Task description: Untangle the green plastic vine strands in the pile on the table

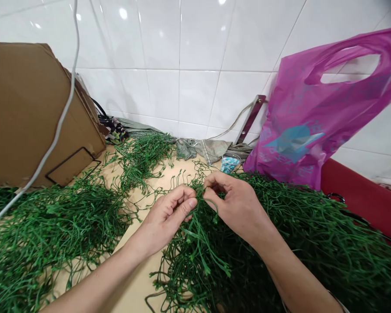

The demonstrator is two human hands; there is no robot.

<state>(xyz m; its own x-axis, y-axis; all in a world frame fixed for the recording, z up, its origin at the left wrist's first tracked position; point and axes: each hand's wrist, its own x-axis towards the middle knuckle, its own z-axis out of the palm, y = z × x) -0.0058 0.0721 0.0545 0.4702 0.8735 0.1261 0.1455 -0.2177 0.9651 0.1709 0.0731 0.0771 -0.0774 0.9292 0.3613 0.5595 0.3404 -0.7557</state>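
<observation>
Green artificial-looking sprig [200, 237] is held at its gathered upper end between the two hands, above the tan table [128, 284]. The left hand [169, 213] is closed in a pinch, thumb against the bent forefinger, gripping the gathered stems from the left side. The right hand [237, 204] is closed in a similar fingertip pinch on the stems at the right side of the same end; the exact contact is partly hidden by the fingers. Step in hand, as judged from the posture: two-handed fingertip work at the gathered end; whether stems are being joined or separated cannot be determined. The next move calls for a steady left pinch, small and precise right fingertip motion, and control of the loose strands so that they do not snag in the stems below. Orientation: the long axis slopes down from the fingertips toward the near side of the table, angled slightly right; the branched, bud-tipped ends point that way and fan apart. Location: the sprig lies over the left margin of the large right-hand heap of green stems [319, 234]. A second heap [71, 221] occupies the left part of the table, and a smaller heap [143, 161] is near the far edge, between the cardboard box [26, 108] and the magenta plastic bag [293, 108].
</observation>
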